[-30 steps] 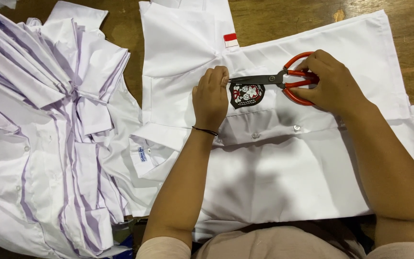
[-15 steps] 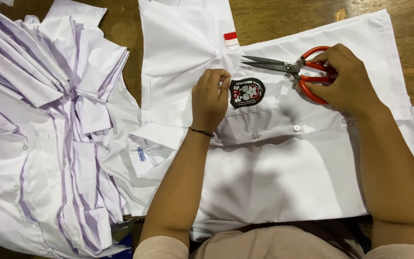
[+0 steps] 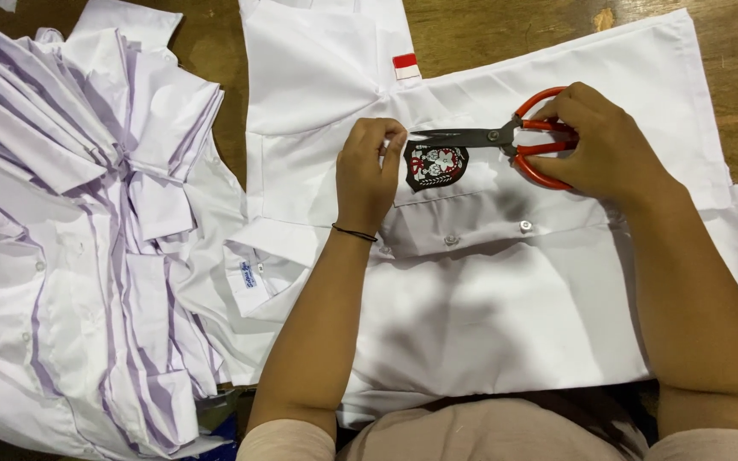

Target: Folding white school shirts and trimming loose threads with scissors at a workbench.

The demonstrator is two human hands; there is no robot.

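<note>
A white uniform shirt (image 3: 506, 282) lies spread flat on a wooden table (image 3: 489, 30), its pocket flap and buttons facing up. The right hand (image 3: 595, 145) grasps a pair of red-handled scissors (image 3: 506, 141), fingers through the loops, the blades nearly closed and pointing left along the cloth just above an embroidered shield badge (image 3: 435, 165) on the pocket. The left hand (image 3: 371, 175) presses down at the badge's left edge, fingertips pinching something small and white at the blade tips — a thread or a fold of cloth, I cannot tell which. Risk noted: the blade points sit right against the left fingertips, so a hurried snip could nick the skin; the blades also lie flat on the shirt, and a tilted cut could catch the fabric or the badge stitching. A small red-and-white tag (image 3: 406, 66) sits farther up the shirt. A fanned stack of white shirts (image 3: 87, 222) lies to the left.
</note>
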